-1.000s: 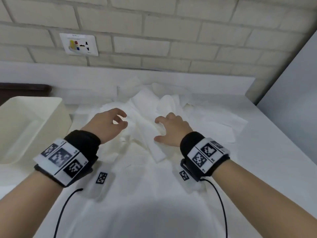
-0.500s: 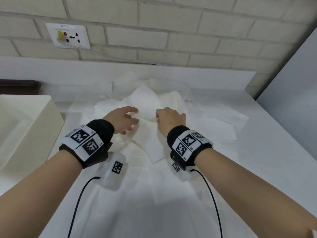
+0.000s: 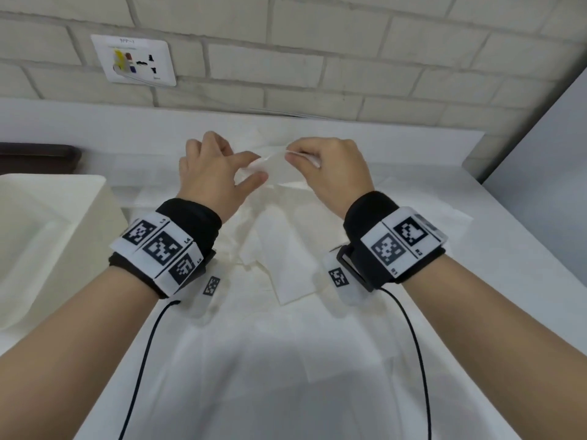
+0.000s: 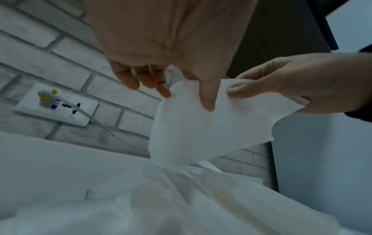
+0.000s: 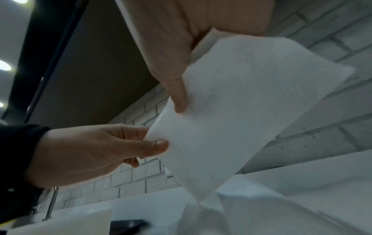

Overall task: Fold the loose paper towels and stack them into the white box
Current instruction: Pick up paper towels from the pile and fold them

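- Left hand [image 3: 212,173] is raised above the surface [image 3: 476,281], thumb and forefinger pinching the left part of one towel's [image 4: 193,127] top edge; its other fingers [image 4: 128,77] are spread, off the paper.
- Right hand [image 3: 333,171] pinches the same edge just beside it — thumb in front, fingers curled behind.
- The towel hangs from both hands, its lower end reaching down to the pile [image 3: 279,249].
- The pile — loose towels, overlapping and crumpled — lies below and between the wrists.
- The box [image 3: 104,198] stands at the left, near the pile.
- Behind: a brick wall [image 3: 317,42] with a socket plate [image 3: 133,60].
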Action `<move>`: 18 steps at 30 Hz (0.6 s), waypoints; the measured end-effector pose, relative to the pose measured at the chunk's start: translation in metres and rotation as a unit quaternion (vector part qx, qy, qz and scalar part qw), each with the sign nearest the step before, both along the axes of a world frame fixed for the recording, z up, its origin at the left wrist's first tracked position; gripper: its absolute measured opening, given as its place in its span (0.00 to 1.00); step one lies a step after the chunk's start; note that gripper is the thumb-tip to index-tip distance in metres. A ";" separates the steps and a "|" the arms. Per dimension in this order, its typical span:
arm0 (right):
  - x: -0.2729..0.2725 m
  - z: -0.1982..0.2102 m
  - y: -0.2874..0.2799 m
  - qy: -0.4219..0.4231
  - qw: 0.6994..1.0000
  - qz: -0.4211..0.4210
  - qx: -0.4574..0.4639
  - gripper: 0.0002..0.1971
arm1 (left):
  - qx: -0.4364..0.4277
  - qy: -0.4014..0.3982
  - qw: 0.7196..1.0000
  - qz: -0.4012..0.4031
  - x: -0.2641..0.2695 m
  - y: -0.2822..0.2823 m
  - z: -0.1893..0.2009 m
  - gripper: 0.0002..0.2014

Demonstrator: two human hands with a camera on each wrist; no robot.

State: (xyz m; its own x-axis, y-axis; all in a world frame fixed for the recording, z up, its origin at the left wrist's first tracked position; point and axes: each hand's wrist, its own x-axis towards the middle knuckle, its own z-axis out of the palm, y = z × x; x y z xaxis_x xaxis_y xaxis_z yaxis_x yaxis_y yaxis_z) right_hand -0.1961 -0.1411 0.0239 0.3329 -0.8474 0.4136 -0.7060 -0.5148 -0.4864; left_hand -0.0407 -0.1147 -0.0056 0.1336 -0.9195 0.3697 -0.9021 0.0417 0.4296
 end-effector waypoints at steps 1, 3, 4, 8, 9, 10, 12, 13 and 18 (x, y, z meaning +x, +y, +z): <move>0.001 0.004 0.000 -0.018 1.000 0.003 0.000 0.11 | -0.015 -0.006 1.000 -0.001 0.002 0.000 0.003 0.17; 0.000 0.008 -0.001 -0.034 0.999 0.000 0.004 0.11 | -0.035 0.009 0.999 -0.007 0.007 0.000 0.007 0.16; -0.002 0.009 -0.002 -0.037 0.999 -0.005 0.009 0.11 | -0.039 0.029 0.999 -0.007 0.011 0.000 0.008 0.16; -0.009 0.002 -0.006 -0.046 0.998 -0.011 0.034 0.06 | -0.015 0.127 0.992 0.008 0.028 0.004 0.013 0.19; -0.011 -0.001 -0.006 -0.056 0.998 -0.013 0.042 0.08 | 0.005 0.134 0.991 0.011 0.031 0.006 0.013 0.19; -0.012 -0.003 -0.006 -0.066 0.997 -0.014 0.049 0.13 | 0.028 0.130 0.991 0.017 0.032 0.009 0.014 0.19; -0.010 -0.005 -0.004 -0.083 0.995 0.002 0.062 0.15 | 0.063 0.092 0.994 0.013 0.031 0.014 0.014 0.15; -0.008 -0.005 -0.003 -0.093 0.993 0.022 0.068 0.12 | 0.069 0.076 0.995 -0.007 0.029 0.016 0.015 0.13; 0.000 0.001 0.005 -0.130 0.985 0.088 0.065 0.17 | 0.085 0.115 0.987 -0.069 0.015 0.021 0.018 0.09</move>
State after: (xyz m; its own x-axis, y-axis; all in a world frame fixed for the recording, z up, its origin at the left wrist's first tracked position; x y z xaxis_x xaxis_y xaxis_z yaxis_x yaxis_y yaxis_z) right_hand -0.1966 -0.1364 0.0250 0.3773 -0.8372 0.3960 -0.4534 -0.5398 -0.7093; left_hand -0.0256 -0.0938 0.0119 0.0654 -0.9810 0.1828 -0.7701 0.0668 0.6344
